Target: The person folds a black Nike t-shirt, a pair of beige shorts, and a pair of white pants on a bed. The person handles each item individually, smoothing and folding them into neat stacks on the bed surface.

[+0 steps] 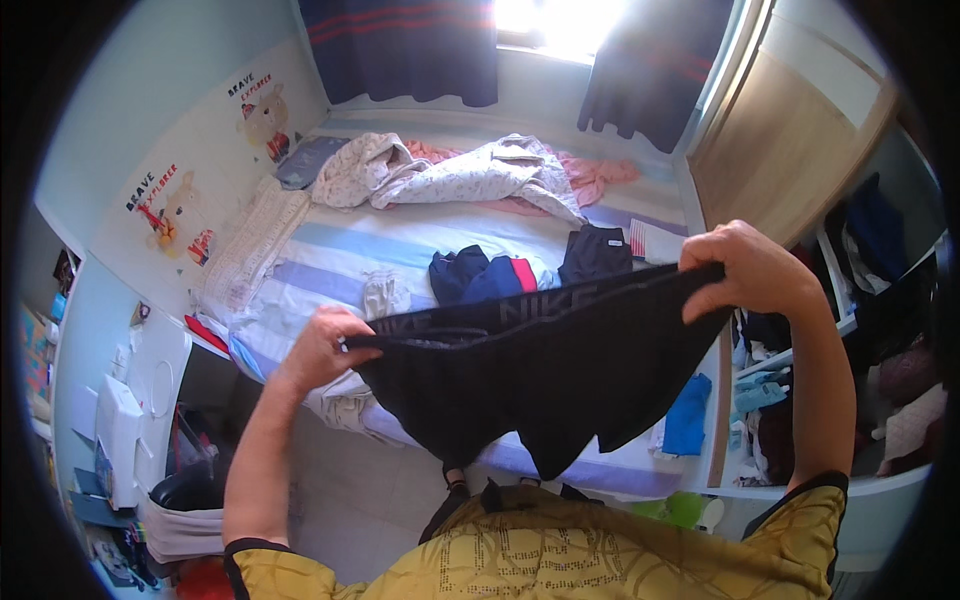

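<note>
A pair of black shorts [530,370] hangs stretched between my two hands, its waistband uppermost and its legs dangling. My left hand [333,345] pinches the waistband at one end. At the other end, higher up, my right hand [738,268] grips it between thumb and fingers. Beyond the shorts, on the bed [340,240], lie a crumpled dark blue garment with a red stripe [485,276], a folded dark garment [596,252] and a small pale cloth [385,294].
A bunched patterned quilt [460,175] lies across the far part of the bed. To the right stands an open wardrobe [790,370] with clothes on its shelves. A desk [165,380] with a chair [190,510] is at the left. Blue clothing [688,412] lies at the bed's near right edge.
</note>
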Motion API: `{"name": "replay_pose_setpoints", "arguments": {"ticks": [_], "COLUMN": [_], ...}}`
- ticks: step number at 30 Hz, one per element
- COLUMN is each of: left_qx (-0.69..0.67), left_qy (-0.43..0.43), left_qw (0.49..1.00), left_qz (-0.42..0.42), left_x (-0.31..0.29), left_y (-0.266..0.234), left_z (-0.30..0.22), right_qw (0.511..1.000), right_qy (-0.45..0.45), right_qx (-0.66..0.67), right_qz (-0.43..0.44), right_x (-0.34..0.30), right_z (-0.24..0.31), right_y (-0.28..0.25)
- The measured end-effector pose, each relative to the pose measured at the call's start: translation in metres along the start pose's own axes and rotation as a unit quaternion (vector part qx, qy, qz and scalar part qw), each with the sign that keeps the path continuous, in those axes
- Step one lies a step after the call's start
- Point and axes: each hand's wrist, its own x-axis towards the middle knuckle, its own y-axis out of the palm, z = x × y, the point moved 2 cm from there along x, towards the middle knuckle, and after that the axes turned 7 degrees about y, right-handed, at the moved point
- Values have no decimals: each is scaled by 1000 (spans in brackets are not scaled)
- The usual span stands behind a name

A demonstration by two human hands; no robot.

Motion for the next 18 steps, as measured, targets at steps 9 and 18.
{"name": "replay_pose_setpoints", "arguments": {"ticks": [9,18], "left_qx": [233,232], "left_qy": [23,-117], "left_qw": [971,965], "left_qz": [-50,36], "left_x": [35,42], "left_y": [-99,-135], "left_z": [-72,-98], "right_qw": [990,961], "right_qy": [33,-96], "right_qx": [-68,-48], "right_qz": [-122,-253], "right_x": [11,28], "right_z": [-18,-34], "right_y": [-2,-14]}}
